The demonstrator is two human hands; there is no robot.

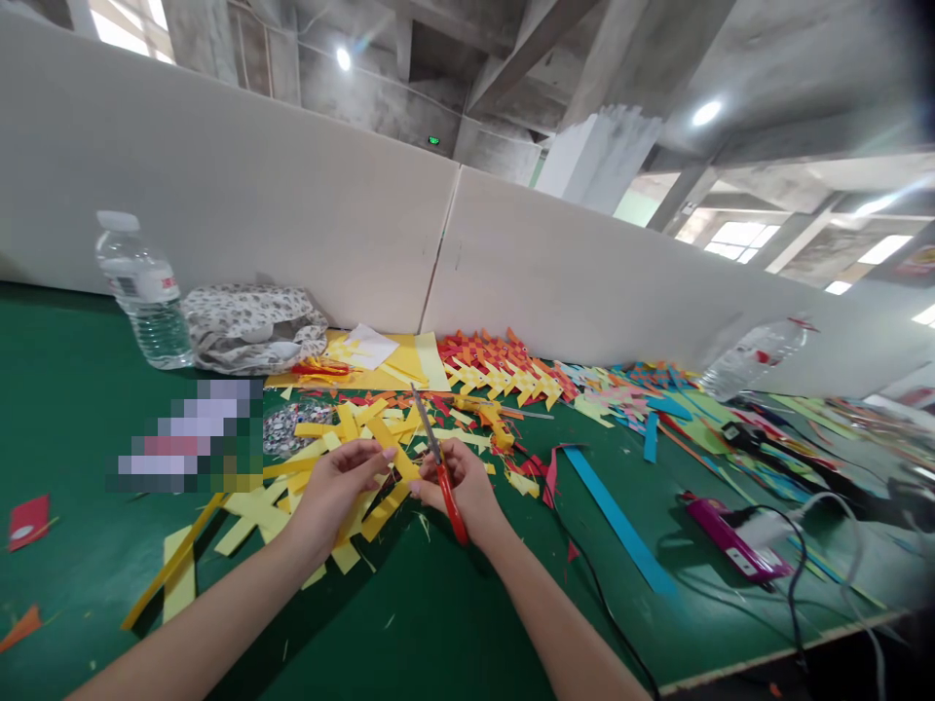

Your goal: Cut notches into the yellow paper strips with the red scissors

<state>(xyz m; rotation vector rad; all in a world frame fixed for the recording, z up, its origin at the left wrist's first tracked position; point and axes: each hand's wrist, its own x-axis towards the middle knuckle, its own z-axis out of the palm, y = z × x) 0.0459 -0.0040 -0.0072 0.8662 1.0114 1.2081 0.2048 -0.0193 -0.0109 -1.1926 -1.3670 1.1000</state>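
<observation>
Between my two hands is a yellow paper strip (392, 448), pinched at its upper part by my left hand (340, 487) and at its lower end by the fingertips of my right hand (464, 492). Scissors with red handles (451, 501) also rest in my right hand, their blades pointing up and away from me. Beneath and around my left hand lies a loose pile of yellow and pale yellow strips (255, 511), some crossing each other. Small yellow and red scraps surround the scissor blades.
Water bottles stand at the left (150, 292) and lean at the right (760, 355). A patterned cloth bag (252, 326), woven paper pieces (504, 365) and a wall panel (328, 214) line the back. A purple power strip (737, 545) and cables lie right, near a blue strip (620, 521).
</observation>
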